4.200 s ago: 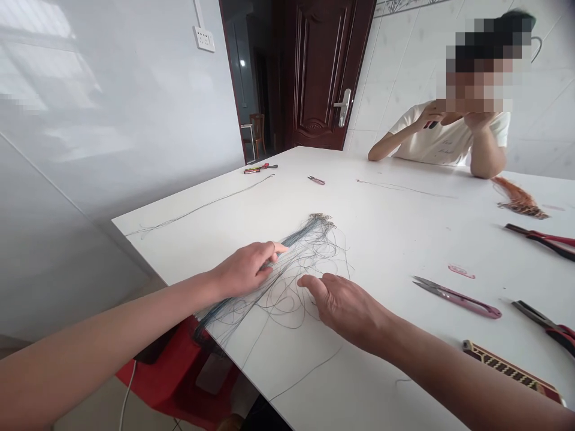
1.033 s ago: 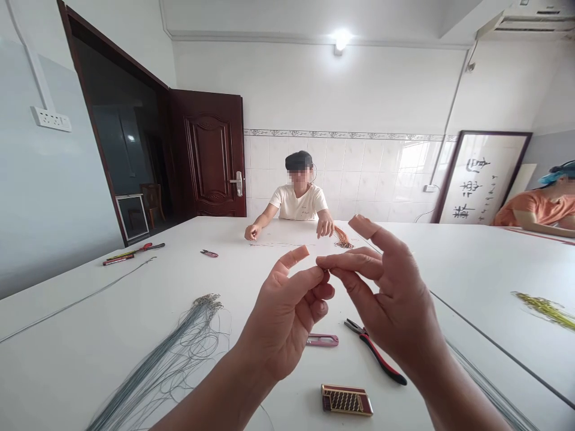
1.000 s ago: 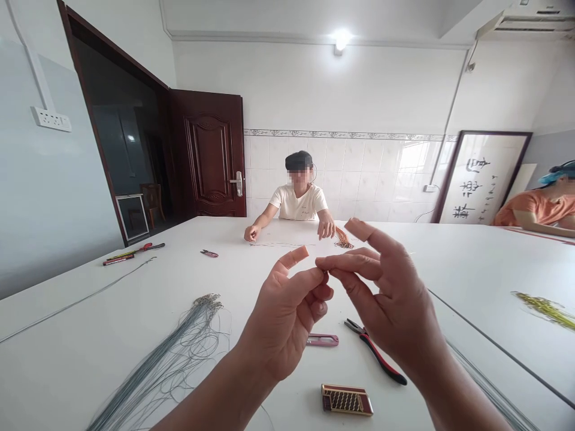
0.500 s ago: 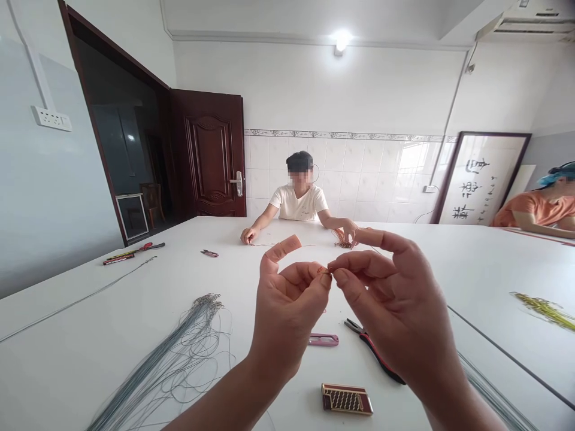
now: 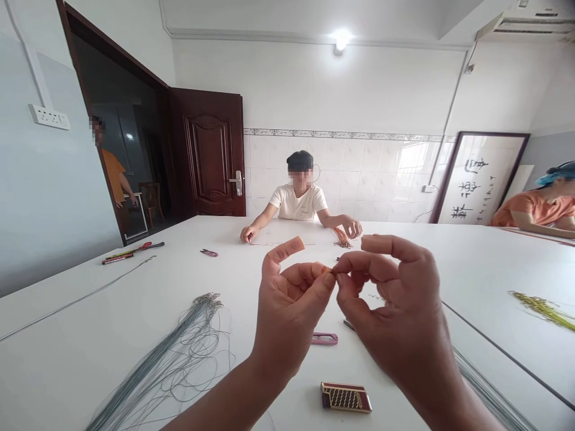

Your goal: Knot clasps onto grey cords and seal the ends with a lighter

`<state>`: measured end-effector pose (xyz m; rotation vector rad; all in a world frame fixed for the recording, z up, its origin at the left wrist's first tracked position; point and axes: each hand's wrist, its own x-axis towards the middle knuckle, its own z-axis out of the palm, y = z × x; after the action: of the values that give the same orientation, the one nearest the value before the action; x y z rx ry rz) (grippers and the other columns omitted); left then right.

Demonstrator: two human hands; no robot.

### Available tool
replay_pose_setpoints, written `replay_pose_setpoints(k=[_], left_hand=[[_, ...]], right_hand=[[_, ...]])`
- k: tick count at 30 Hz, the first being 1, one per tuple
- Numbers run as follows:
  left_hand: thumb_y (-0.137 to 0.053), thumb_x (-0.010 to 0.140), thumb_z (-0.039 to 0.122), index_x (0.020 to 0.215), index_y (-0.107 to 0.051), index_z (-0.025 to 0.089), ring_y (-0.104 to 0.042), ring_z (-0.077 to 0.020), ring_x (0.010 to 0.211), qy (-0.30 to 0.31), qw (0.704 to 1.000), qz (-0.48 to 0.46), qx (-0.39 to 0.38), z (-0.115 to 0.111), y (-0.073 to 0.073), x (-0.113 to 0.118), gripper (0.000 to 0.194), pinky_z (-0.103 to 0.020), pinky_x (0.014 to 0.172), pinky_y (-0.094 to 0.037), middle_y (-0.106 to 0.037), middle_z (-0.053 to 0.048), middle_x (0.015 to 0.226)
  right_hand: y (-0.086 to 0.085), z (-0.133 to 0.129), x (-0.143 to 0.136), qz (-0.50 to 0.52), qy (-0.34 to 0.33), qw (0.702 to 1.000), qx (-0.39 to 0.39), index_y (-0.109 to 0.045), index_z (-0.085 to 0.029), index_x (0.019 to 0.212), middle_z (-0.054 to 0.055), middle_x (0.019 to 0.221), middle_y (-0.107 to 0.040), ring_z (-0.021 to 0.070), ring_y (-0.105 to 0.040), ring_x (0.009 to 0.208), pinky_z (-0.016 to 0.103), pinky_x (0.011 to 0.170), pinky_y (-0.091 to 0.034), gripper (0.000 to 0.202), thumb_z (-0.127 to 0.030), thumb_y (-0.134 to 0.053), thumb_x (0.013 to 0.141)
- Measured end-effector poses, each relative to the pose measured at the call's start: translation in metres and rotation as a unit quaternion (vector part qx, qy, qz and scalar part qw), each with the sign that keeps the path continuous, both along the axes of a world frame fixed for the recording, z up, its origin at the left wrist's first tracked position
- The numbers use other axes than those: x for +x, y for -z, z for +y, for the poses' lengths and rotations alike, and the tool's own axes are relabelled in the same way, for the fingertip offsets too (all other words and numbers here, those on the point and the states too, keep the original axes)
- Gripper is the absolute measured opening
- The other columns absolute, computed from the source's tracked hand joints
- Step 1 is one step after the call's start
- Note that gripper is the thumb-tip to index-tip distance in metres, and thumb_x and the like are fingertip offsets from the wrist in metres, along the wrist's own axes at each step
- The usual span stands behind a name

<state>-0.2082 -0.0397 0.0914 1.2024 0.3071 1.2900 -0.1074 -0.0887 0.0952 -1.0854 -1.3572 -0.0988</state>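
Observation:
My left hand (image 5: pixel 291 311) is raised above the white table, thumb and index finger pinched on a tiny orange-red thing (image 5: pixel 324 269), too small to name. At its fingertips my right hand (image 5: pixel 399 305) also pinches, thumb against index finger; what sits between them is mostly hidden. Both hands hold their other fingers partly raised or curled. Below them lie pink thread snips (image 5: pixel 325 339), partly behind the left wrist. The tip of pliers (image 5: pixel 348 324) shows beside my right hand, which covers the rest. A patterned lighter (image 5: pixel 345 397) lies nearer to me.
Grey cords (image 5: pixel 166 347) spread on the left, more grey cords (image 5: pixel 489 389) beyond my right forearm. Yellow-green cords (image 5: pixel 541 306) lie at right. Across the table (image 5: pixel 242 269) a co-worker sits by orange cords (image 5: pixel 342 237). Small snips (image 5: pixel 209 252) and red-handled pliers (image 5: pixel 144 246) lie far left.
My right hand has shifted slightly right and turned, now covering most of the pliers. The co-worker's hand has lifted off the orange cords. A person has appeared in the doorway.

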Motion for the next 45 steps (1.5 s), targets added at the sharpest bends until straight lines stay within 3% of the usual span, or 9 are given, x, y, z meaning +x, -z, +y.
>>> replay_pose_setpoints(k=[8,12,19,22,25,29,35,41,45], left_hand=[[-0.066,0.076,0.015,0.109,-0.044,0.024,-0.060,-0.0123,0.083,-0.058,0.993,0.020,0.101,0.004,0.001,0.000,0.041,-0.028,0.078,-0.050,-0.064,0.000,0.084],[-0.062,0.077,0.009,0.114,-0.042,0.028,-0.061,-0.0128,0.085,-0.110,0.967,0.020,0.229,0.006,0.000,-0.005,0.047,-0.032,0.081,-0.050,-0.063,0.001,0.086],[-0.059,0.079,0.007,0.113,-0.044,0.031,-0.061,-0.0130,0.077,-0.165,0.936,0.088,0.297,0.007,0.000,-0.010,0.044,-0.031,0.073,-0.051,-0.060,0.004,0.076],[-0.061,0.078,0.011,0.110,-0.044,0.028,-0.061,-0.0129,0.074,-0.156,0.949,0.115,0.247,0.009,-0.001,-0.009,0.040,-0.030,0.072,-0.051,-0.060,0.004,0.073],[-0.065,0.075,0.018,0.110,-0.043,0.024,-0.058,-0.0117,0.066,-0.099,0.977,0.160,0.103,0.010,0.006,-0.010,0.042,-0.025,0.063,-0.049,-0.060,0.003,0.069],[-0.068,0.073,0.022,0.113,-0.040,0.021,-0.054,-0.0093,0.059,-0.045,0.972,0.219,-0.068,0.002,0.033,-0.020,0.049,-0.020,0.056,-0.043,-0.058,0.005,0.063],[-0.064,0.078,0.025,0.115,-0.036,0.022,-0.052,-0.0090,0.066,0.005,0.951,0.282,-0.127,-0.008,0.063,-0.037,0.046,-0.024,0.065,-0.044,-0.055,0.006,0.067],[-0.064,0.078,0.020,0.111,-0.040,0.023,-0.045,-0.0055,0.061,0.055,0.958,0.237,-0.151,-0.005,0.058,-0.040,0.041,-0.021,0.058,-0.036,-0.056,0.005,0.070],[-0.067,0.075,0.016,0.113,-0.040,0.024,-0.043,-0.0044,0.060,0.069,0.951,0.218,-0.206,-0.007,0.048,-0.041,0.047,-0.021,0.063,-0.036,-0.055,0.007,0.066]], right_hand=[[-0.001,0.001,0.003,0.006,-0.011,1.000,-0.008,-0.037,-0.031,0.106,0.000,0.080,-0.058,0.0170,-0.055,0.065,0.031,0.051,-0.046,0.037,-0.013,-0.054,0.079],[-0.002,0.000,0.002,0.009,-0.032,0.999,-0.036,-0.035,-0.031,0.109,-0.001,0.077,-0.058,0.0159,-0.050,0.059,0.029,0.048,-0.041,0.040,-0.013,-0.054,0.079],[0.001,0.002,0.001,-0.027,-0.032,0.999,-0.019,-0.036,-0.031,0.108,0.000,0.085,-0.058,0.0133,-0.047,0.056,0.027,0.048,-0.042,0.037,-0.013,-0.053,0.081],[0.001,0.006,0.004,-0.061,-0.024,0.997,-0.041,-0.034,-0.030,0.111,-0.002,0.081,-0.057,0.0123,-0.047,0.055,0.024,0.048,-0.042,0.038,-0.011,-0.050,0.081],[0.012,0.009,0.005,-0.098,-0.014,0.989,-0.114,-0.034,-0.027,0.112,-0.003,0.076,-0.057,0.0116,-0.048,0.054,0.023,0.048,-0.041,0.040,-0.007,-0.047,0.079],[0.049,0.004,0.003,-0.135,-0.005,0.972,-0.191,-0.035,-0.024,0.112,-0.003,0.075,-0.058,0.0127,-0.050,0.056,0.023,0.050,-0.040,0.041,-0.006,-0.043,0.077],[0.093,-0.005,-0.005,-0.135,-0.057,0.973,-0.177,-0.035,-0.024,0.113,0.001,0.081,-0.060,0.0137,-0.054,0.065,0.022,0.050,-0.044,0.041,-0.004,-0.039,0.077],[0.083,-0.005,0.000,0.016,-0.125,0.966,-0.228,-0.038,-0.029,0.104,-0.004,0.074,-0.055,0.0112,-0.049,0.058,0.016,0.041,-0.041,0.035,-0.007,-0.043,0.078],[0.072,-0.009,0.009,-0.007,-0.108,0.977,-0.186,-0.047,-0.029,0.097,-0.002,0.081,-0.056,0.0123,-0.056,0.072,0.021,0.056,-0.052,0.025,-0.010,-0.047,0.081]])
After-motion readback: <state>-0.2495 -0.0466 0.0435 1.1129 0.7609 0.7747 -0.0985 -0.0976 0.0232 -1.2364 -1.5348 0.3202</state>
